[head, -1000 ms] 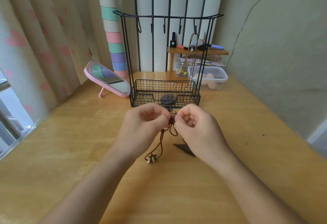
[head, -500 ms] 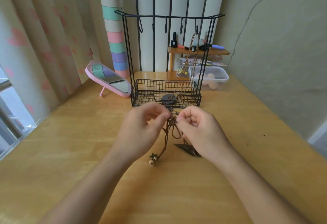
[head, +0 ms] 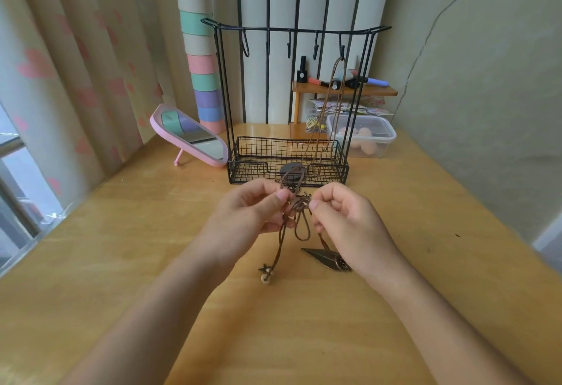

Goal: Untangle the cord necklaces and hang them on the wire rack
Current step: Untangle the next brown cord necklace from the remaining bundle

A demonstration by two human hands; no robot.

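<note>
Head view: left hand and right hand, close together at frame centre, each pinch a knot of tangled brown cord necklaces above the pale wooden table. One dark leaf-shaped metal pendant lies by the right hand. Behind stands one black wire rack with five hooks; one brown cord necklace hangs from the rightmost. Heart-print curtains fill the left; printed papers at the back are too blurred to read.

No writing can be read anywhere. The small black bottle on the wooden shelf, seen through the wire rack right of centre, bears a pale patch too small to make out. The printed papers beneath that shelf are equally illegible.
</note>
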